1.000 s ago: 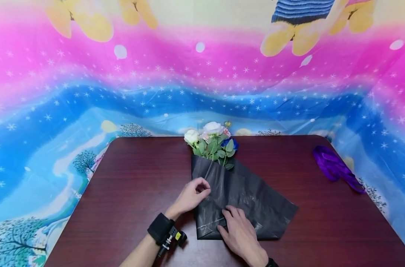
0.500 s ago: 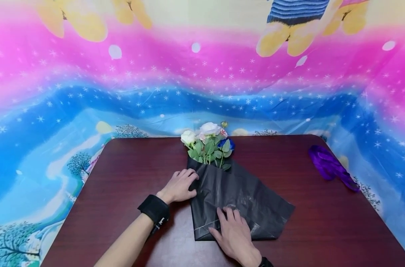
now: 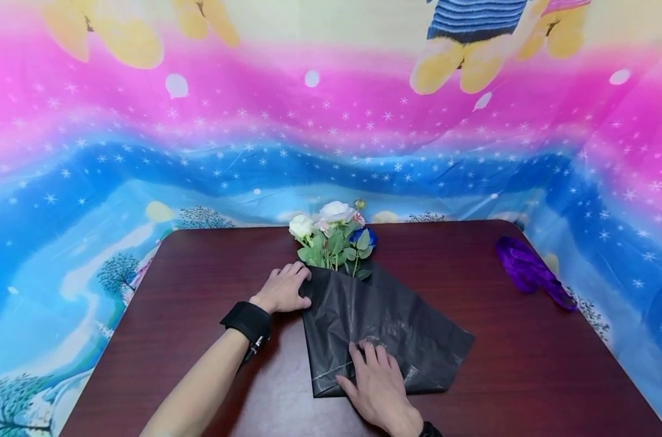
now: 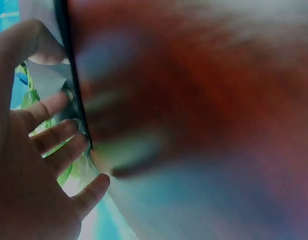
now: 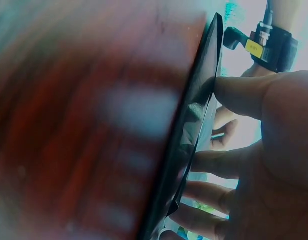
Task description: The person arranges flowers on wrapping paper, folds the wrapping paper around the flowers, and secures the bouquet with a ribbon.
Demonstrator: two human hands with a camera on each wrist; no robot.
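A bunch of flowers point(image 3: 336, 240), with white roses, a blue bloom and green leaves, lies partly wrapped in black wrapping paper point(image 3: 363, 309). Only the heads and upper stems show past the paper; the lower stems are hidden. At the paper's upper left edge, just below the leaves, my left hand point(image 3: 284, 288) touches it with thumb and fingers spread. In the left wrist view those fingers point(image 4: 58, 135) stay fairly straight along the dark paper edge. Lower down, near the folded bottom, my right hand point(image 3: 380, 388) presses the paper with extended fingertips.
A purple ribbon point(image 3: 533, 273) lies loosely heaped at the right edge of the dark red wooden table point(image 3: 210, 267). Behind the table hangs a colourful printed cloth point(image 3: 331, 133). Both wrists wear black bands.
My left hand has moved from above the paper up and left to its left edge, its fingers spreading out. The right hand keeps pressing the same spot. The head view has shifted slightly.
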